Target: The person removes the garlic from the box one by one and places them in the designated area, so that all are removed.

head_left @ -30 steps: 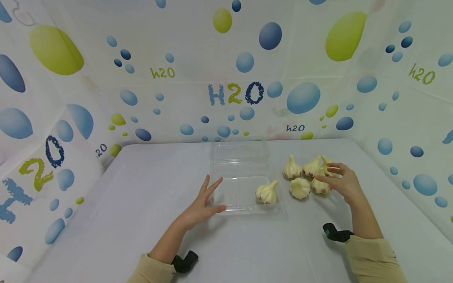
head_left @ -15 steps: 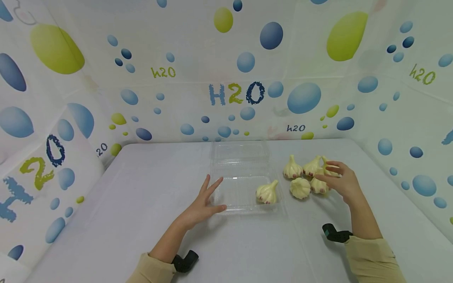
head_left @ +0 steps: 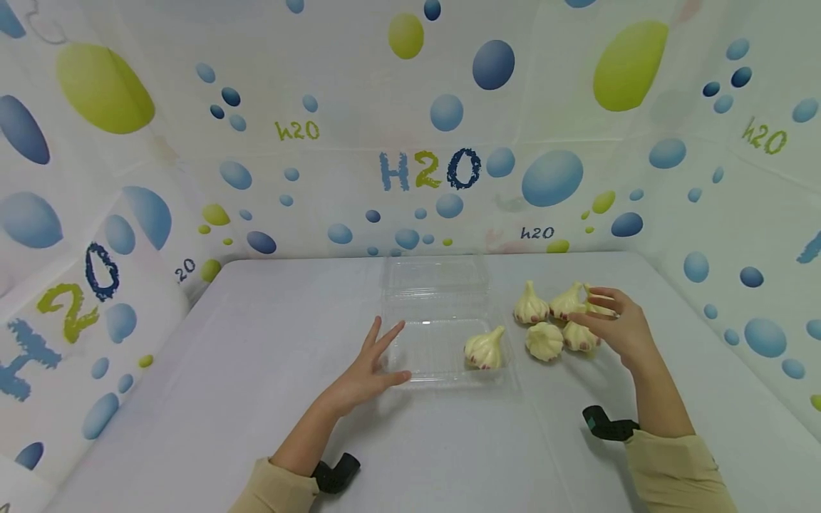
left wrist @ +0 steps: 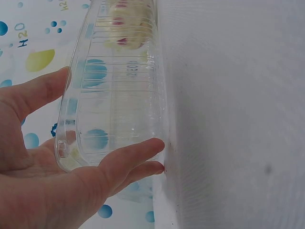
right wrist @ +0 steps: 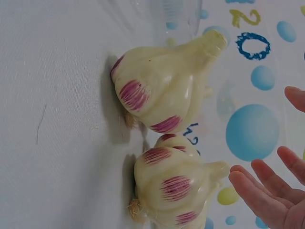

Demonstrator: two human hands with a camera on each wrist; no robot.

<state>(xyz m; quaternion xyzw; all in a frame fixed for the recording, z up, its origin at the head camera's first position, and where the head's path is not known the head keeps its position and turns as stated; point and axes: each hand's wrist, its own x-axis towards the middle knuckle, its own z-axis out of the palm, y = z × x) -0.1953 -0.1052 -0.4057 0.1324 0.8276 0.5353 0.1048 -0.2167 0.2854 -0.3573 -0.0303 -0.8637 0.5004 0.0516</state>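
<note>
Fingers spread, my left hand (head_left: 359,381) rests at the left end of an open clear plastic clamshell box (head_left: 430,353). In the left wrist view, the left thumb and fingers (left wrist: 131,155) lie straight along the box's walls. One garlic bulb (head_left: 484,350) sits inside the box at its right end. My right hand (head_left: 622,329) hovers over the right side of a group of garlic bulbs (head_left: 544,342), partly hiding the rear one. Seen from the right wrist, the fingers (right wrist: 274,183) are apart, with the nearer bulb's (right wrist: 176,188) stem close to a fingertip.
The box's lid (head_left: 436,276) lies folded back toward the wall. A white cloth covers the table (head_left: 269,342). A bubble-patterned "H2O" sheet (head_left: 359,85) rises behind and at both sides. Black wrist cameras (head_left: 336,474) are strapped to both forearms.
My right hand has risen slightly and shifted a little left over the bulbs. The left hand, the box and the bulb in it stay put.
</note>
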